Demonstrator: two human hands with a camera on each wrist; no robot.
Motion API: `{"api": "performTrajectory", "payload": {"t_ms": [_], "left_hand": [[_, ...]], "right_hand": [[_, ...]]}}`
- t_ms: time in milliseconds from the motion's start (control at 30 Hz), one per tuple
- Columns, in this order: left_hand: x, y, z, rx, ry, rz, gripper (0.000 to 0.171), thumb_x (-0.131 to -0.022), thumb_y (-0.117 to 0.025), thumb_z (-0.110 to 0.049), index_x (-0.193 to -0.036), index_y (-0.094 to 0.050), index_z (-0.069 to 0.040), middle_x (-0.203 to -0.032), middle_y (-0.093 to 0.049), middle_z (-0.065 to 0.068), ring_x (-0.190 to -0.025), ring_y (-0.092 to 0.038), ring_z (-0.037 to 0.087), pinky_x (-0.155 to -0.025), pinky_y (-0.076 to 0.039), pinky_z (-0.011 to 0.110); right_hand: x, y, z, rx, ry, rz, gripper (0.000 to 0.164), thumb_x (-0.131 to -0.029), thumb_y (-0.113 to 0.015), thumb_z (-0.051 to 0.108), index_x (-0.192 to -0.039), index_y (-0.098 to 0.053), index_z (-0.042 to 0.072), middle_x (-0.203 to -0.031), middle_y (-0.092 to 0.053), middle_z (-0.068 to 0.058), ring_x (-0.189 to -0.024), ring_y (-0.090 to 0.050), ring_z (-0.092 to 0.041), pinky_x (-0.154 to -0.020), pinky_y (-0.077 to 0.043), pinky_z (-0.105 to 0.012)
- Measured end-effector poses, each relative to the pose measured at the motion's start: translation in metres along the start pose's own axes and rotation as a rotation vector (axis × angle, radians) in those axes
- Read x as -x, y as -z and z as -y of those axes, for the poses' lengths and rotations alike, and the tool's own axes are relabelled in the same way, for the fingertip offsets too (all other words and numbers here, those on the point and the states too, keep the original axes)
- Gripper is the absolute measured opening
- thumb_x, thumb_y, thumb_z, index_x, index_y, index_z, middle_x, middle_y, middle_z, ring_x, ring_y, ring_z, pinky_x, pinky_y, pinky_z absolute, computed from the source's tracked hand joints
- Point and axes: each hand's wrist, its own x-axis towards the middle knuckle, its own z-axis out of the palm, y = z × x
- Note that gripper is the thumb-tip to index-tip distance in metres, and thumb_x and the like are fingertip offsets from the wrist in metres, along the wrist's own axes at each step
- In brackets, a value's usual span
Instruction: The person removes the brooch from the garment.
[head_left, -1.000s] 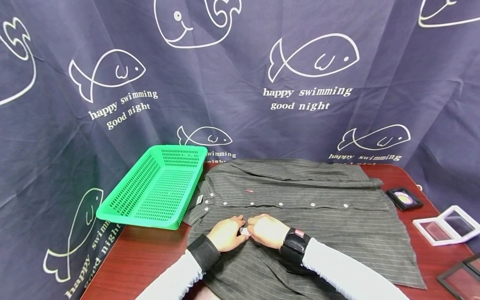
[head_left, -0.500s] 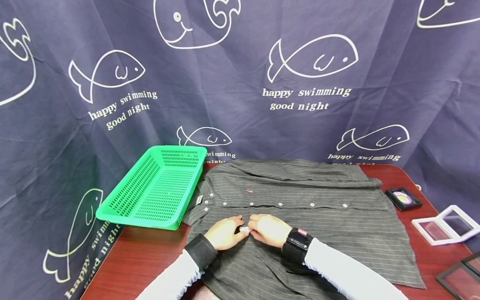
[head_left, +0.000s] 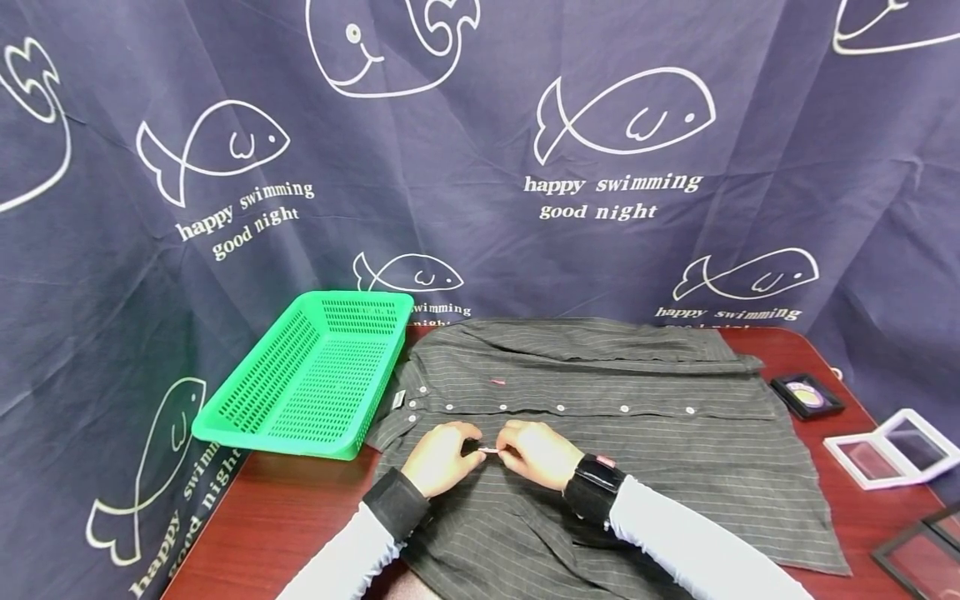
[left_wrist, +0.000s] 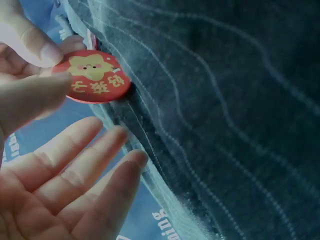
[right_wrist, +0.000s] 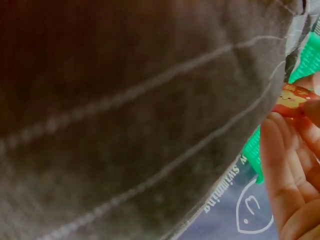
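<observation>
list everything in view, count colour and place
table: 1, red-brown, lower half
curtain: 1, dark blue, behind the table
basket: 1, green, table's left end
shirt: 1, dark grey striped, laid across the table
badge: 1, red and yellow, over the shirt
black case: 1, black, right of shirt
white case: 1, white, open, near right edge
dark case: 1, dark, lower right corner
patch: 1, pinkish, bottom edge, unclear what
sleeves: 2, white, from the bottom edge
wristbands: 2, black, at the sleeves' ends
left hand: 1, bare, pinching the badge
right hand: 1, bare, pinching the badge
</observation>
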Motion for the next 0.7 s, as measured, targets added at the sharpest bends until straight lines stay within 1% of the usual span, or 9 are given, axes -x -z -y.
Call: {"api": "performTrajectory", "payload": {"t_ms": [167,267,467,700], "left_hand": [[-0.0012,0.0002,-0.0025,0.016,-0.008,-0.039,0.008,-0.082,-0.076,-0.019,-0.087,-0.074,-0.013,-0.088,-0.073,-0.002,-0.081,-0.069,0.015,-0.071,-0.054,0.031],[-0.0022,-0.0013,-0.0027,0.018,-0.021,-0.051,0.004,-0.082,-0.076,-0.018,-0.082,-0.074,-0.016,-0.082,-0.072,-0.004,-0.076,-0.068,0.013,-0.066,-0.052,0.028],[-0.003,-0.0046,-0.0009,0.016,-0.034,-0.069,0.006,-0.082,-0.076,-0.017,-0.078,-0.072,-0.018,-0.077,-0.07,-0.007,-0.071,-0.066,0.011,-0.061,-0.049,0.024],[-0.003,-0.0025,-0.002,0.017,-0.054,-0.074,0.006,-0.081,-0.075,-0.014,-0.077,-0.072,-0.017,-0.077,-0.069,-0.005,-0.07,-0.065,0.011,-0.061,-0.049,0.026]], "right_hand": [[-0.0003,-0.0012,0.0007,-0.023,-0.029,-0.01,0.007,-0.084,-0.07,0.01,-0.081,-0.065,0.014,-0.078,-0.061,0.005,-0.068,-0.056,-0.005,-0.063,-0.048,-0.021],[-0.0005,-0.0026,0.0004,-0.038,-0.051,-0.018,0.007,-0.084,-0.07,0.011,-0.081,-0.064,0.014,-0.077,-0.062,0.005,-0.068,-0.056,-0.005,-0.063,-0.047,-0.021],[-0.0014,-0.0041,0.0009,-0.074,-0.116,-0.028,0.006,-0.083,-0.069,0.01,-0.081,-0.065,0.014,-0.076,-0.063,0.005,-0.069,-0.056,-0.005,-0.063,-0.048,-0.021],[-0.0019,-0.0041,0.0016,-0.111,-0.168,-0.028,0.004,-0.081,-0.069,0.008,-0.082,-0.066,0.012,-0.076,-0.064,0.004,-0.07,-0.058,-0.006,-0.064,-0.049,-0.022]]}}
